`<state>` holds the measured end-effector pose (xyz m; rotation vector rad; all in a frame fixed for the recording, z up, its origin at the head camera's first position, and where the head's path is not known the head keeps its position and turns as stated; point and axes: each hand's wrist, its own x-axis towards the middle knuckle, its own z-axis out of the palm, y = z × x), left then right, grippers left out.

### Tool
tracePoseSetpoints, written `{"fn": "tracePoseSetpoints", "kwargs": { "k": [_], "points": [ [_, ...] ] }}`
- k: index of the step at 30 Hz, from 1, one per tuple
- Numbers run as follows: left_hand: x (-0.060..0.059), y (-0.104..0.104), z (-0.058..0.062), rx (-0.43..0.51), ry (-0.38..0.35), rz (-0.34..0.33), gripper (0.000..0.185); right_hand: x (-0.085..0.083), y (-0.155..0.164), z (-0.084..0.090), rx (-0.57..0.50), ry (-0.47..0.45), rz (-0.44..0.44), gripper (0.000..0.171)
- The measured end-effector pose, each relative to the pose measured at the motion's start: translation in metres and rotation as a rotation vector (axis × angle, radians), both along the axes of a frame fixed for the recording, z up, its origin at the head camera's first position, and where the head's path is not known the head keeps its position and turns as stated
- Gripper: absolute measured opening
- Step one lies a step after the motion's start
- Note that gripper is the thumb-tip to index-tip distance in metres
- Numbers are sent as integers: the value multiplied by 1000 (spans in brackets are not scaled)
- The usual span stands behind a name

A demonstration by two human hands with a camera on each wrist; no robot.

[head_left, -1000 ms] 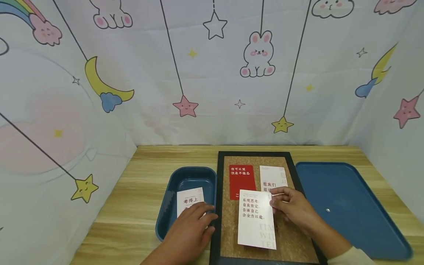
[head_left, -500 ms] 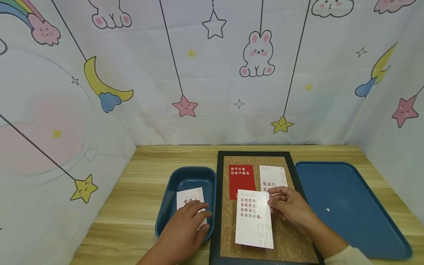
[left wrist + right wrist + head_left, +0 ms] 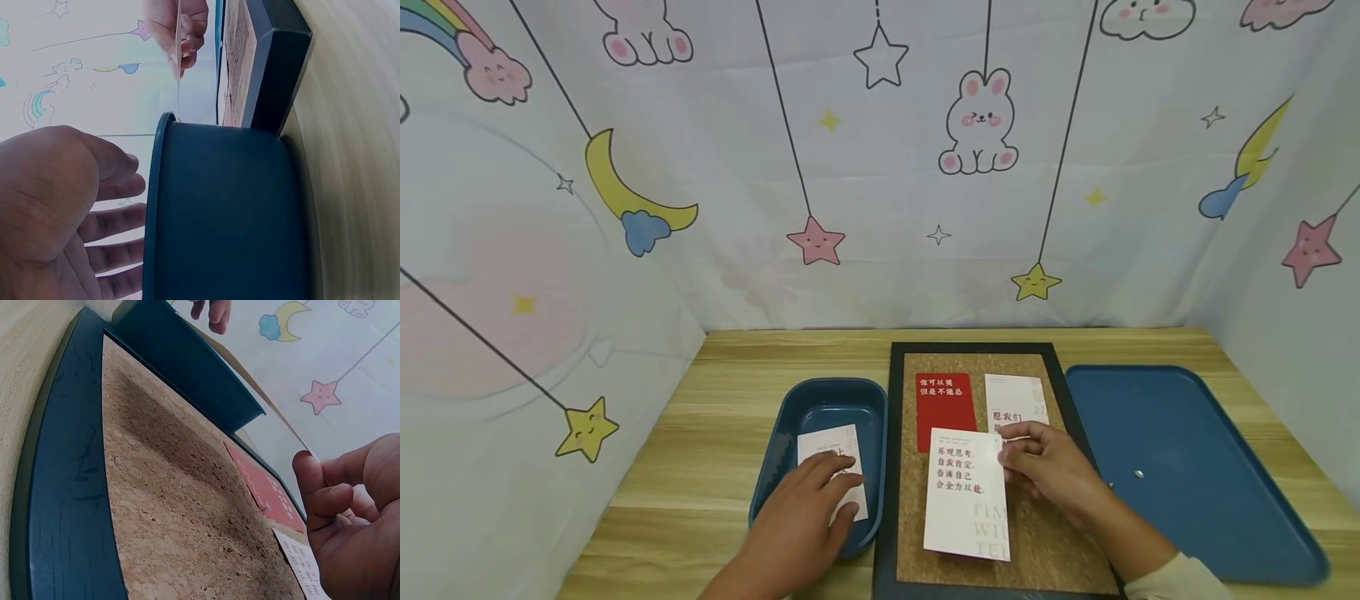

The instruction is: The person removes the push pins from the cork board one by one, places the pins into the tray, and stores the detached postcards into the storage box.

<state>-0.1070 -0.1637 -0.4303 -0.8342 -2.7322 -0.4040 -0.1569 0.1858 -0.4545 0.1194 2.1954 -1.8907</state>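
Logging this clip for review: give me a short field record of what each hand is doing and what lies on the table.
left hand: reaches into the small bin, fingers on a white card
right hand: pinches the right edge of the large white card over the cork board
on board: red card, another white card
right of board: blue tray
surface: wooden table

Head view looks down; wrist views skim the cork board (image 3: 1045,533) closely.
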Motion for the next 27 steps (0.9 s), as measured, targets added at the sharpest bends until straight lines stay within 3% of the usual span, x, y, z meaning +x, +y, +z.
{"fn": "tracePoseSetpoints", "kwargs": {
  "k": [19, 27],
  "points": [
    [-1, -15, 1, 15, 43, 122, 27, -2, -6, 2, -32, 2, 20, 39],
    [1, -19, 4, -9, 16, 204, 27, -2, -7, 1, -44, -3, 30, 39]
  ]
}}
